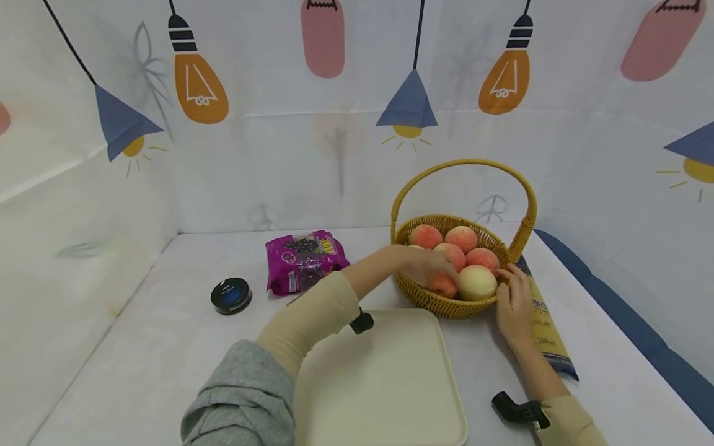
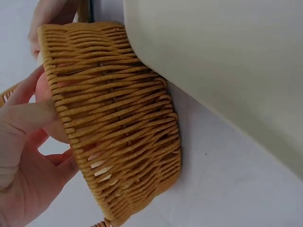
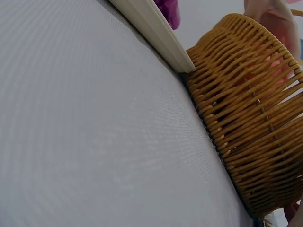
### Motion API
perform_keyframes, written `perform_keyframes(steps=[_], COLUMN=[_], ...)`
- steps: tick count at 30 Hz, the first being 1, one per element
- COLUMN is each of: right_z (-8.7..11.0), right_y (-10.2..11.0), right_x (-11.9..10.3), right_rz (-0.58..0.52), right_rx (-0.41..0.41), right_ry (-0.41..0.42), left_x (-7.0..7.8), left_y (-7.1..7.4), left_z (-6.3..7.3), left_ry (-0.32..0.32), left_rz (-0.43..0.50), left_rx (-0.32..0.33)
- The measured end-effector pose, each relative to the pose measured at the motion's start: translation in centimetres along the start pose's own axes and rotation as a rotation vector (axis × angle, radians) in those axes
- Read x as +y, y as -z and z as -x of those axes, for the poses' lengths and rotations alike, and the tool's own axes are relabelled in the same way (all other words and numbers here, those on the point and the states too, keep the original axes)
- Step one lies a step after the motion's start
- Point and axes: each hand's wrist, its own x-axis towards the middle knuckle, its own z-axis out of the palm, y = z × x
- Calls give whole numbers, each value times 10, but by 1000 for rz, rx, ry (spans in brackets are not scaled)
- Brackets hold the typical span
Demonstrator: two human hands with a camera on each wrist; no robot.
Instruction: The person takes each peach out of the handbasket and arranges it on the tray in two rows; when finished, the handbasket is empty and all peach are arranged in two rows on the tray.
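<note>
A yellow wicker basket (image 1: 440,308) with a tall arched handle holds several pinkish peaches (image 1: 461,238) and a pale cream-yellow one (image 1: 476,283). Reaching in from the left, my left hand (image 1: 426,265) grips a reddish peach (image 1: 442,284) at the front of the basket. In the left wrist view, the thumb and fingers of that hand (image 2: 28,161) curve around the fruit just above the rim, partly hidden behind the wicker wall (image 2: 118,109). My right hand (image 1: 514,303) holds the basket's right rim near the handle base, thumb outside.
A cream tray (image 1: 390,378) lies in front of the basket, its corner close to the wicker. Behind it is a purple snack bag (image 1: 301,263), with a round black tin (image 1: 231,296) to the left. A yellow-and-blue packet (image 1: 549,334) lies partly under my right forearm.
</note>
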Motion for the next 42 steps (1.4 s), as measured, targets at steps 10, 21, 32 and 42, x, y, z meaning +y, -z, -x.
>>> perform_keyframes(steps=[10, 21, 32, 42], right_z=[-2, 0, -4, 1], right_y=[9, 11, 7, 3], right_x=[3, 1, -2, -3], right_rz=[-3, -16, -14, -21], right_rx=[29, 8, 19, 13], right_ry=[24, 13, 18, 47], left_x=[-6, 0, 5, 6], left_y=[-13, -32, -26, -42], left_z=[0, -7, -8, -4], left_ry=[-69, -148, 127, 215], left_rz=[-94, -419, -245, -47], left_rx=[322, 505, 303, 417])
